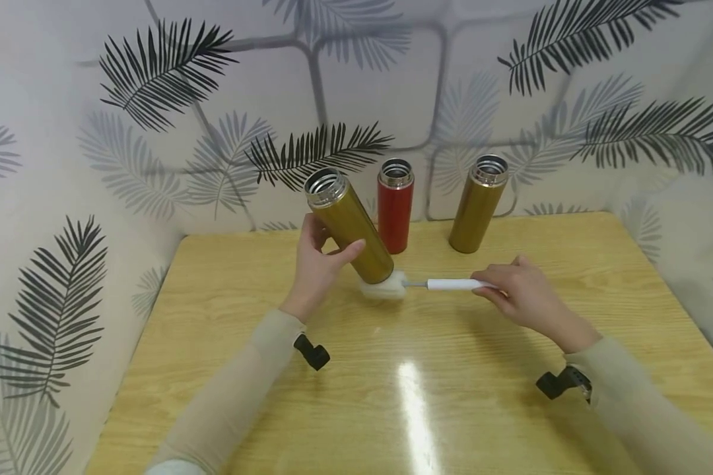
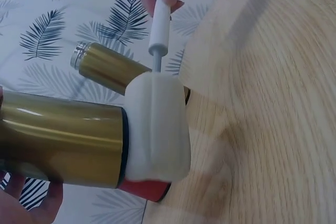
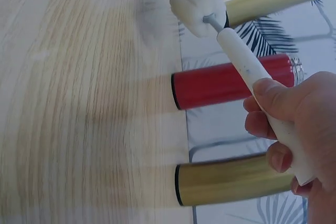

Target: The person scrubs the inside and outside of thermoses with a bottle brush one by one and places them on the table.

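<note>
While the head view's centre shows a tilted, uncapped gold metal cylindrical flask (image 1: 356, 231) in the grip of the left hand (image 1: 321, 267), the grip of the right hand (image 1: 517, 293), right of centre, is closed on the white rod-shaped handle (image 1: 451, 284) of a brush. Its pale, blocky sponge head (image 1: 383, 288) meets the flask's base, over the yellowish wood-grain tabletop (image 1: 356, 402). Behind, at upper centre and upper right, stand a red metal cylindrical flask (image 1: 395, 214) and a second gold metal flask (image 1: 477, 210), both open-mouthed. From the left wrist, the sponge fills the middle, against the dark-edged base at left. From the right wrist, fingers wrap the handle at lower right, with the sponge at upper centre.
</note>
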A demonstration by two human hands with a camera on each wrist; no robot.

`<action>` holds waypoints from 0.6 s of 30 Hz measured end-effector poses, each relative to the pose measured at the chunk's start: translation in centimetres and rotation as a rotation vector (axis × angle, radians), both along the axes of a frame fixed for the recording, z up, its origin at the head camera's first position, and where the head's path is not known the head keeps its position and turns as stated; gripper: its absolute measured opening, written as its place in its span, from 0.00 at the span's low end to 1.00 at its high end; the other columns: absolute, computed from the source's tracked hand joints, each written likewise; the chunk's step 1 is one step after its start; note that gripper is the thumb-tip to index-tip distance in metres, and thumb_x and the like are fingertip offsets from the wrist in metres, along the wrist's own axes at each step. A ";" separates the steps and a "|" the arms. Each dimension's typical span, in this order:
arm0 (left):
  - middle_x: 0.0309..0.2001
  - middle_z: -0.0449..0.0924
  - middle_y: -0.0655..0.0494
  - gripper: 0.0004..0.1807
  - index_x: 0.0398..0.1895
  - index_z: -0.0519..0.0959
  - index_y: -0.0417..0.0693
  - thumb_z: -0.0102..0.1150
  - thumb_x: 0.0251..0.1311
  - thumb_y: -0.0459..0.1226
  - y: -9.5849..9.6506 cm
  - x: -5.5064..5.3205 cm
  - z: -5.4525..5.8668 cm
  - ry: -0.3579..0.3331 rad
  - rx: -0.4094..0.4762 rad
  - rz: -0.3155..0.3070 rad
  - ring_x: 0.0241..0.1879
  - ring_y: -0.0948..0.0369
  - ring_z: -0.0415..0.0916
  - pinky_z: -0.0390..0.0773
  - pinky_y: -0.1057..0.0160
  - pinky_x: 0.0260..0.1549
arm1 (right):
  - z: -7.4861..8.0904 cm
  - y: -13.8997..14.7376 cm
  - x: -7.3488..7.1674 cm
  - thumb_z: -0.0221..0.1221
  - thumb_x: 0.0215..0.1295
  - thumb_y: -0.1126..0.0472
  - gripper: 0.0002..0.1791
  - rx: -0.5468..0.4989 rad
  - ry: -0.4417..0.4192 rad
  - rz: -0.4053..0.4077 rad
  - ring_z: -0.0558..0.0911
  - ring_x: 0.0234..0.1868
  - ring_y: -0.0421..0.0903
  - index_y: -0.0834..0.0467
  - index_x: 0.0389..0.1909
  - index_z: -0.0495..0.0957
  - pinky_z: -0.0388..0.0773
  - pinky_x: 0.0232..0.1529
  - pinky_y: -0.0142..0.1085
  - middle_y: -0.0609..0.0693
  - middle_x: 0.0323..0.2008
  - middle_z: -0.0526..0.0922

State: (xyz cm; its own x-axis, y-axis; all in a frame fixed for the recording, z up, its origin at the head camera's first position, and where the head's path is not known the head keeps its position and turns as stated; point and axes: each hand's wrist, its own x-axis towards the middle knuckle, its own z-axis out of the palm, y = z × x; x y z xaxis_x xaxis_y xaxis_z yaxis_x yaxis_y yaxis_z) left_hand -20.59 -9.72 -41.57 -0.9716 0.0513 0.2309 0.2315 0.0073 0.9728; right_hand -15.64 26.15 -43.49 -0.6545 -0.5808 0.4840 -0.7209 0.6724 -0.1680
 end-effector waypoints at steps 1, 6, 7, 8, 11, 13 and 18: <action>0.63 0.74 0.52 0.39 0.70 0.65 0.51 0.76 0.59 0.36 -0.1 0.0 0.0 -0.006 -0.001 -0.001 0.61 0.55 0.73 0.80 0.49 0.58 | 0.0 0.2 0.1 0.72 0.62 0.62 0.11 -0.010 0.008 0.002 0.77 0.24 0.40 0.60 0.43 0.88 0.60 0.32 0.38 0.46 0.29 0.87; 0.66 0.73 0.55 0.42 0.73 0.64 0.54 0.77 0.59 0.37 -0.4 0.3 0.2 -0.042 -0.016 -0.042 0.64 0.55 0.73 0.80 0.48 0.59 | -0.2 0.7 -0.2 0.47 0.80 0.38 0.33 -0.048 0.036 -0.020 0.77 0.24 0.42 0.61 0.43 0.88 0.59 0.32 0.39 0.48 0.30 0.88; 0.67 0.72 0.56 0.42 0.73 0.64 0.55 0.77 0.59 0.37 -0.4 0.4 0.2 -0.043 -0.020 -0.054 0.64 0.55 0.73 0.80 0.48 0.60 | -0.4 0.6 -0.3 0.41 0.79 0.34 0.38 -0.049 0.038 -0.025 0.78 0.25 0.42 0.61 0.43 0.88 0.60 0.33 0.40 0.48 0.30 0.88; 0.67 0.72 0.56 0.42 0.74 0.63 0.55 0.76 0.59 0.37 -0.3 0.5 0.2 -0.042 -0.020 -0.064 0.65 0.55 0.73 0.80 0.48 0.60 | -0.5 0.5 -0.4 0.39 0.79 0.33 0.39 -0.050 0.038 -0.027 0.78 0.25 0.42 0.60 0.43 0.88 0.60 0.33 0.40 0.48 0.30 0.88; 0.67 0.72 0.56 0.41 0.73 0.63 0.54 0.76 0.59 0.37 0.0 0.6 0.3 -0.024 -0.010 -0.075 0.65 0.54 0.73 0.79 0.47 0.60 | -0.9 -0.1 -0.6 0.40 0.80 0.34 0.38 -0.054 0.055 -0.023 0.79 0.26 0.43 0.60 0.43 0.88 0.62 0.34 0.41 0.47 0.29 0.87; 0.65 0.73 0.55 0.40 0.71 0.64 0.52 0.76 0.58 0.37 0.2 0.5 0.3 -0.010 -0.002 -0.054 0.63 0.54 0.73 0.80 0.47 0.59 | -1.1 -0.5 -0.5 0.41 0.81 0.35 0.36 -0.063 0.071 -0.011 0.78 0.25 0.42 0.60 0.43 0.88 0.63 0.35 0.41 0.46 0.29 0.86; 0.61 0.74 0.54 0.37 0.66 0.65 0.52 0.77 0.58 0.38 0.2 0.2 0.3 0.004 -0.005 0.000 0.60 0.55 0.74 0.81 0.49 0.57 | -1.2 -0.6 0.2 0.46 0.81 0.39 0.32 -0.110 0.118 0.026 0.78 0.25 0.42 0.61 0.42 0.88 0.65 0.33 0.41 0.48 0.29 0.87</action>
State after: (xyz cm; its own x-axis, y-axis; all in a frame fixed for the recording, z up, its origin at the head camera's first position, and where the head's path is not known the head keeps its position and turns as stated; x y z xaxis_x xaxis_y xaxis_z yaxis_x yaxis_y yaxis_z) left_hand -20.43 -9.53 -41.23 -0.9707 0.0528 0.2346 0.2355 0.0123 0.9718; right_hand -15.48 25.55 -44.73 -0.5746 -0.5360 0.6185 -0.7570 0.6354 -0.1527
